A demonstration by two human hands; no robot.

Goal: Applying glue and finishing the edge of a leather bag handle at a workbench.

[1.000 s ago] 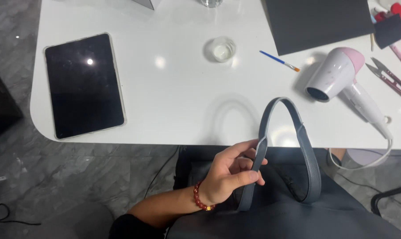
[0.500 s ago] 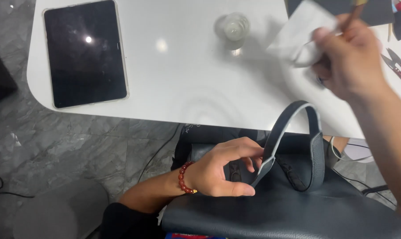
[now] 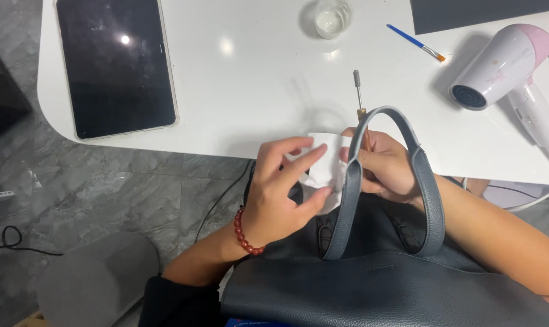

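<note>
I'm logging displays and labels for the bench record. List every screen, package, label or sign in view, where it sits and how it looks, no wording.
Tablet: flat on the white table at its left end; a rectangular black screen, dark, showing only a small light reflection, with a thin pale edge.
Packages, labels, signs: none can be made out; the white sheet pinched in the left hand beside the dark bag's handle looks blank.

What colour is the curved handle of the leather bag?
Grey-blue curved handle, clearest in the head view.
</note>
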